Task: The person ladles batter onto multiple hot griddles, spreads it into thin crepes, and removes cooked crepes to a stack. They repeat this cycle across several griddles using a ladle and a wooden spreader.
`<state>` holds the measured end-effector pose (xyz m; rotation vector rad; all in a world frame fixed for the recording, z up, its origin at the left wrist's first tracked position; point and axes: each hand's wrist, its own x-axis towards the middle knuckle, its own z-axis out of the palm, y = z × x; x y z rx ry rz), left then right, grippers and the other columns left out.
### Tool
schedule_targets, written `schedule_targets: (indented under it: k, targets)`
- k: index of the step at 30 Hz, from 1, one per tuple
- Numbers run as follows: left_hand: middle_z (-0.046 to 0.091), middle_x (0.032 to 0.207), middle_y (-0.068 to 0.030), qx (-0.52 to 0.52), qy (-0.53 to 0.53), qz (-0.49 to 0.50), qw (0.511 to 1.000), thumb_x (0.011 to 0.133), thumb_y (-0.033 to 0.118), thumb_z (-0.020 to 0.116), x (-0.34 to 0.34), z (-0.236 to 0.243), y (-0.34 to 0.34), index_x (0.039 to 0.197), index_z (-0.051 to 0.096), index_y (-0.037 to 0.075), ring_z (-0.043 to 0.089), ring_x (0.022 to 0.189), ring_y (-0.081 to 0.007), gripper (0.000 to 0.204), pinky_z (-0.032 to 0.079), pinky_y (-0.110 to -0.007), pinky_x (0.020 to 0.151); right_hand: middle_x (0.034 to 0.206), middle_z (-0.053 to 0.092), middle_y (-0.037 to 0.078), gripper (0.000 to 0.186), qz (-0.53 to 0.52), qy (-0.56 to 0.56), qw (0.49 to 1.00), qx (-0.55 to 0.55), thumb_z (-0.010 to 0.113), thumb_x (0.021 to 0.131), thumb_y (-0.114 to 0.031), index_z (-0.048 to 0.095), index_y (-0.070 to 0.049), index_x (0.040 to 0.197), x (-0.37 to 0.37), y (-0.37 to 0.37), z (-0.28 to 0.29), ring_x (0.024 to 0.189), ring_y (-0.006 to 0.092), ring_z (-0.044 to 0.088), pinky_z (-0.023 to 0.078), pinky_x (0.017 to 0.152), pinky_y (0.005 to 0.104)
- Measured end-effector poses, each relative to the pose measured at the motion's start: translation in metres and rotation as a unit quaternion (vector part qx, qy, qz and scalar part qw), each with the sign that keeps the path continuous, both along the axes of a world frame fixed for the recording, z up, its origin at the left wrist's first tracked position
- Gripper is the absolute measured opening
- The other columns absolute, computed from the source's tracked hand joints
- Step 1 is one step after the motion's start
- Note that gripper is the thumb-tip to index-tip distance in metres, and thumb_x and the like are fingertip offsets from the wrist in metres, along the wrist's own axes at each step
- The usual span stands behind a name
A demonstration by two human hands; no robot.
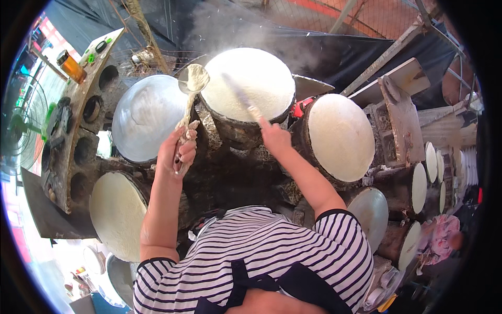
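My left hand [180, 146] is closed round the handle of a ladle [197, 78] whose bowl and handle are thickly coated with pale batter. The ladle is raised between a bare metal griddle [149, 118] on the left and a round griddle covered by a white sheet of batter [261, 73] in the middle. My right hand [274, 137] grips a long, flat spatula [240, 96], its blade blurred by motion over that white sheet. Whether the blade touches the batter, I cannot tell. Steam rises behind the middle griddle.
Another batter-covered griddle [341, 137] stands at the right, and one more [119, 215] at the lower left. Several smaller round griddles line the far right. A board [86, 104] with an orange bottle [71, 66] is at the left, near a fan [23, 123].
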<state>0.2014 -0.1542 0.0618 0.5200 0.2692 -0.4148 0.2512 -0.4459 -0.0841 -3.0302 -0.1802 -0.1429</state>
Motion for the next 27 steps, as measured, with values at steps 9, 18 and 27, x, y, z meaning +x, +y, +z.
schedule_targets:
  k: [9,18,27]
  targets:
    - [0.051,0.079,-0.0052,0.027,0.011,0.003,1.000,0.095,0.019,0.041,0.004,-0.014,0.004,0.107,0.043,-0.001,0.035,0.041,-0.0058,0.023,0.029,-0.020,0.031,0.081,0.063,0.017,0.040,-0.103,0.016,0.993,0.061,0.042,0.089,-0.022,0.042,-0.016,0.128,0.088,-0.027,0.013,0.075,0.0358,0.063,0.049,0.065,0.0480]
    - [0.052,0.081,-0.0063,0.021,0.012,0.003,1.000,0.095,0.019,0.040,0.009,-0.022,0.009,0.110,0.045,0.000,0.035,0.041,-0.0064,0.025,0.029,-0.020,0.031,0.092,0.063,0.022,0.038,-0.180,0.083,0.971,0.131,0.040,0.089,-0.021,0.043,-0.012,0.126,0.086,-0.051,0.023,0.087,0.0373,0.062,0.048,0.074,0.0492]
    - [0.052,0.079,-0.0047,0.036,-0.023,-0.049,0.998,0.095,0.020,0.039,0.011,-0.026,0.012,0.106,0.047,0.001,0.036,0.041,-0.0060,0.024,0.028,-0.020,0.030,0.088,0.064,0.021,0.039,-0.171,0.062,0.979,0.096,0.045,0.088,-0.022,0.041,-0.012,0.125,0.083,-0.052,0.011,0.082,0.0402,0.062,0.048,0.072,0.0511]
